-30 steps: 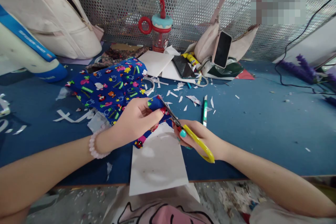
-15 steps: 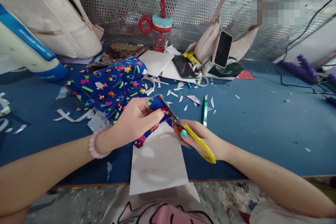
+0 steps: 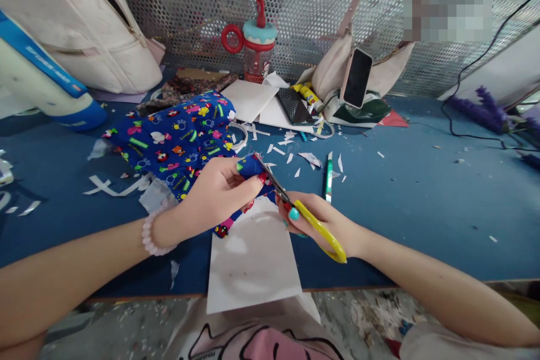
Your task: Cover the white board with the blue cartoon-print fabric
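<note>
My left hand [image 3: 219, 187] pinches an edge of a blue fabric [image 3: 169, 143] printed with bright cartoon figures. The rest of the cloth spreads over the table behind that hand. Yellow-handled scissors [image 3: 318, 228] are gripped in my right hand [image 3: 324, 216], their blades pointing up and left against the folded cloth edge by my left thumb. Whether the blades are parted is hard to make out. Beneath both hands lies a sheet of white paper [image 3: 255, 270], overhanging the table's front edge.
Paper scraps and a green pen-shaped tool [image 3: 328, 177] lie beyond my right hand. Farther back are a red-handled cup [image 3: 258, 48], white cards [image 3: 248, 98], and a phone [image 3: 356, 79] propped before a handbag [image 3: 333, 67]. A backpack [image 3: 93, 28] and a large bottle [image 3: 46, 79] stand at left.
Almost nothing differs. The whole view has shifted very slightly; both hands, the scissors and the cloth keep the same positions relative to each other.
</note>
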`<state>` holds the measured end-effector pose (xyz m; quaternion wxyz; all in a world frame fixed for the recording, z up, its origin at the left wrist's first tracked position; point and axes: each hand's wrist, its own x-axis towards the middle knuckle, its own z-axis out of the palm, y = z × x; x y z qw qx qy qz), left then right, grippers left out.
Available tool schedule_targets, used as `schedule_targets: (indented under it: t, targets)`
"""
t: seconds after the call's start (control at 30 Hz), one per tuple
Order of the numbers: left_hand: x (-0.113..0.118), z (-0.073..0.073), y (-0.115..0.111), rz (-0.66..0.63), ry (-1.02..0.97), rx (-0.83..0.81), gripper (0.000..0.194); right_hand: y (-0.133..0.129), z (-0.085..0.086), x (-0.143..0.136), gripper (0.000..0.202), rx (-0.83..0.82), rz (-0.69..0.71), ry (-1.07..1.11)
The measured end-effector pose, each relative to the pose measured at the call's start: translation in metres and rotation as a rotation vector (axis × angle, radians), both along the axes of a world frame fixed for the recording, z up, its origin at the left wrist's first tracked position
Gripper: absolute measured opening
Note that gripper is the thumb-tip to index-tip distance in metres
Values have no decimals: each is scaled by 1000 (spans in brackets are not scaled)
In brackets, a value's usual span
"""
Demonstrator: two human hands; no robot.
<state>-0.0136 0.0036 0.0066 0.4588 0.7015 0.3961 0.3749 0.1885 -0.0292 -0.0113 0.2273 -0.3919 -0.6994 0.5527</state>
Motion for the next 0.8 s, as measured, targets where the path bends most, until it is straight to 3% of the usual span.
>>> schedule_targets:
  t: [0.8]
  targets:
    - [1, 4, -1, 7, 26, 13, 26, 1, -3, 1, 53, -3, -15, 1]
